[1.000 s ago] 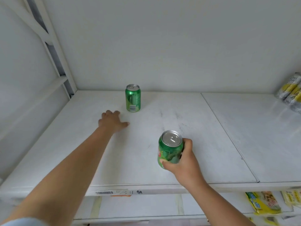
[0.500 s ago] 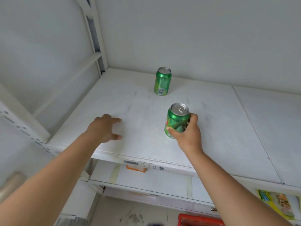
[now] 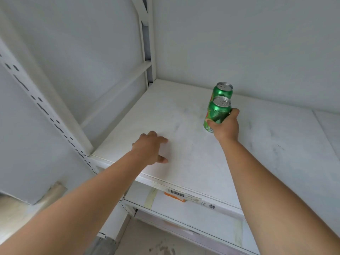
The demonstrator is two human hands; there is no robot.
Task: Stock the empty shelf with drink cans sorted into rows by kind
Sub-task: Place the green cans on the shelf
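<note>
Cans of one green kind are lined front to back on the shelf point(image 3: 184, 162): the near can point(image 3: 217, 115) is gripped by the right hand point(image 3: 225, 126), curled round it, directly before the rear can point(image 3: 223, 90). If pushed further, the rear can could be knocked over. The left hand point(image 3: 150, 148) is loosely spread, empty.

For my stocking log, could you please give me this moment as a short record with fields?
shelf: white shelf board, scuffed
cans on shelf: one green can standing upright near the back wall
can in hand: second green can, same kind, directly in front of the first
right hand: right hand grips the second can low on its side
left hand: left hand holds nothing, over the shelf front
shelf edge: barcode label
</note>
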